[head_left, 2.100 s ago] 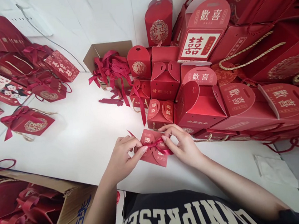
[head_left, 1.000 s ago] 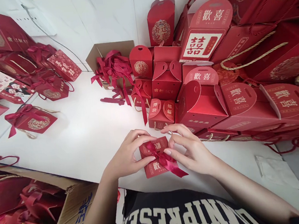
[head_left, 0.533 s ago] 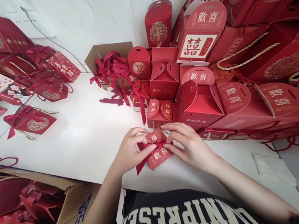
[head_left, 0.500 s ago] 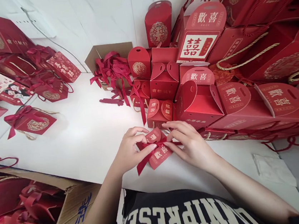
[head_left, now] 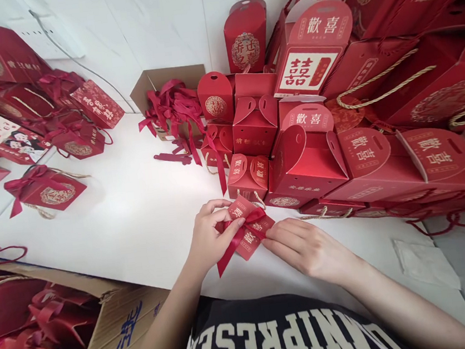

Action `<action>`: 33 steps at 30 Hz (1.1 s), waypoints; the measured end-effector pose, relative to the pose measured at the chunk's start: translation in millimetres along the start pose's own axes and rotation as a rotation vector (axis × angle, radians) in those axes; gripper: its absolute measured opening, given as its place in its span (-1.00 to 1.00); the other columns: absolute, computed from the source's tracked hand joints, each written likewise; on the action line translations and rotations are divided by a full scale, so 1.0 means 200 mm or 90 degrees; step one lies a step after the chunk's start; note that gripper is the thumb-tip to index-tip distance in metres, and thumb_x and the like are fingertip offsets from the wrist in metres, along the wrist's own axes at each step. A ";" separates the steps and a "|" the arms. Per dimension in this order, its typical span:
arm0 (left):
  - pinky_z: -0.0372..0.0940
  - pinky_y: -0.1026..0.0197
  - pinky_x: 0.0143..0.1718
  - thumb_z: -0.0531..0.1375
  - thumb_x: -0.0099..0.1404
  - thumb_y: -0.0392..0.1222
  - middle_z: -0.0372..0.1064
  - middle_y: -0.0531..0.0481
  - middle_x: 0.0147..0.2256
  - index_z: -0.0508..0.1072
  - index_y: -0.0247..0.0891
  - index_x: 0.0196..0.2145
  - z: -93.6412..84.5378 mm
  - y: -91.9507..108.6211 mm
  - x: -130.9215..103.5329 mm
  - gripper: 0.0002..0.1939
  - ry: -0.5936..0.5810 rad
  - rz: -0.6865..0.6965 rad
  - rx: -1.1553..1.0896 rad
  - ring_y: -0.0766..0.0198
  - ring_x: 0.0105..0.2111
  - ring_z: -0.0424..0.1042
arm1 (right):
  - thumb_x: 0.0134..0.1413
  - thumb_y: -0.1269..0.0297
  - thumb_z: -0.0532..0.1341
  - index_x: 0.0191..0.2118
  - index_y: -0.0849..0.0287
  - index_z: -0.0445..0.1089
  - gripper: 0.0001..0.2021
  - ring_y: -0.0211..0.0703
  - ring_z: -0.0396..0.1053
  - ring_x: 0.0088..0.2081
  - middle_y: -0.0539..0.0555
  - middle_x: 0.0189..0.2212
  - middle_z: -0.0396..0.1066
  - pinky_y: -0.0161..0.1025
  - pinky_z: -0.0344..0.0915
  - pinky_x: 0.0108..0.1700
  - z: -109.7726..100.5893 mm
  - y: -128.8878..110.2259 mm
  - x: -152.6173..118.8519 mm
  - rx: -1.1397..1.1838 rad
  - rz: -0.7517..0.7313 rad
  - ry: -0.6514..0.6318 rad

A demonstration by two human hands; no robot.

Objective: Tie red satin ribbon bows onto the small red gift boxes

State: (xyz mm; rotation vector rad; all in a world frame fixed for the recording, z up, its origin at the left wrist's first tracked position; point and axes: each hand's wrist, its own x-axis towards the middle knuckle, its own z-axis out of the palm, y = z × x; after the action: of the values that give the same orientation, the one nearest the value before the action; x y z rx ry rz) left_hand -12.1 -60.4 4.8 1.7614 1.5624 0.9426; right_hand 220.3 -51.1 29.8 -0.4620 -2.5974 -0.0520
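A small red gift box [head_left: 247,247] with gold Chinese characters is between my hands, low over the white table. Across its top runs a dark red satin ribbon [head_left: 255,215], looped near the middle, with one tail hanging down on the left. My left hand [head_left: 213,234] is closed at the box's left side, its thumb pressing the ribbon against the top. At the right edge, my right hand [head_left: 298,247] is closed in a pinch on the ribbon; its fingertips partly cover that part. A twisted cord handle [head_left: 257,198] shows behind the box.
Red gift boxes [head_left: 304,160] are stacked behind and to the right. An open carton [head_left: 143,92] of loose ribbons stands at the back. A ribboned box [head_left: 55,189] sits on the left of the table [head_left: 137,224]. A large carton [head_left: 126,315] of red boxes is at lower left.
My right hand has moved slightly right and down from the ribbon's middle, its spread fingers coming together. The box has turned a little; my left hand keeps its hold.
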 end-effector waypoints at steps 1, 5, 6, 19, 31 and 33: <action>0.30 0.07 0.00 0.23 0.32 -0.11 0.39 -0.08 -0.07 0.32 -0.26 -0.56 0.00 -0.01 0.00 -0.67 0.004 -0.005 0.000 0.15 -0.04 0.42 | 0.31 0.57 0.02 -0.32 0.27 0.47 -0.70 -0.05 0.39 -0.32 0.19 -0.32 0.50 -0.12 0.34 -0.28 0.00 -0.01 -0.01 0.009 -0.001 -0.005; 0.30 0.08 0.00 0.23 0.31 -0.10 0.39 -0.07 -0.09 0.36 -0.25 -0.54 0.02 -0.02 0.00 -0.70 0.010 -0.011 -0.001 0.16 -0.05 0.42 | 0.27 0.61 0.04 -0.34 0.31 0.45 -0.73 -0.06 0.35 -0.37 0.18 -0.40 0.45 -0.13 0.30 -0.34 0.01 -0.04 -0.06 0.075 0.020 -0.080; 0.31 0.08 0.00 0.23 0.31 -0.10 0.39 -0.07 -0.10 0.38 -0.25 -0.52 0.02 -0.02 0.00 -0.72 0.009 -0.010 -0.001 0.16 -0.06 0.43 | 0.28 0.58 0.05 -0.33 0.29 0.44 -0.75 -0.08 0.34 -0.39 0.16 -0.41 0.43 -0.14 0.29 -0.35 0.01 -0.04 -0.07 0.110 0.035 -0.114; 0.30 0.03 0.08 0.40 0.11 -0.08 0.34 -0.06 -0.02 0.46 -0.23 -0.47 -0.03 -0.02 0.00 -0.77 -0.043 0.035 -0.029 0.11 0.02 0.38 | 0.36 0.17 0.11 0.01 0.04 0.32 -0.81 -0.05 0.25 0.18 0.13 0.12 0.31 -0.02 0.16 0.22 0.13 0.10 0.08 0.594 0.477 -0.010; 0.27 0.00 0.09 0.44 0.04 -0.08 0.33 -0.05 -0.01 0.41 -0.22 -0.49 -0.06 -0.05 0.02 -0.71 -0.041 0.014 -0.036 0.09 0.03 0.37 | 0.25 0.14 0.24 -0.46 0.13 0.36 -0.73 -0.03 0.18 0.26 0.10 0.15 0.29 -0.02 0.06 0.26 0.22 0.15 0.10 0.733 0.473 0.013; 0.28 0.00 0.09 0.45 0.03 -0.09 0.33 -0.05 0.00 0.40 -0.22 -0.49 -0.06 -0.06 0.01 -0.70 -0.044 -0.001 -0.055 0.08 0.04 0.36 | 0.24 0.14 0.25 -0.46 0.13 0.36 -0.73 -0.02 0.19 0.25 0.09 0.15 0.29 -0.02 0.06 0.26 0.23 0.16 0.09 0.737 0.472 0.023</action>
State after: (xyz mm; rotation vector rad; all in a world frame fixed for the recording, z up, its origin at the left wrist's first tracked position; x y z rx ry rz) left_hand -28.7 -56.2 1.7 1.7135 1.4588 0.9255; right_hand 194.3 -10.6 -4.4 -0.8573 -1.8131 1.5284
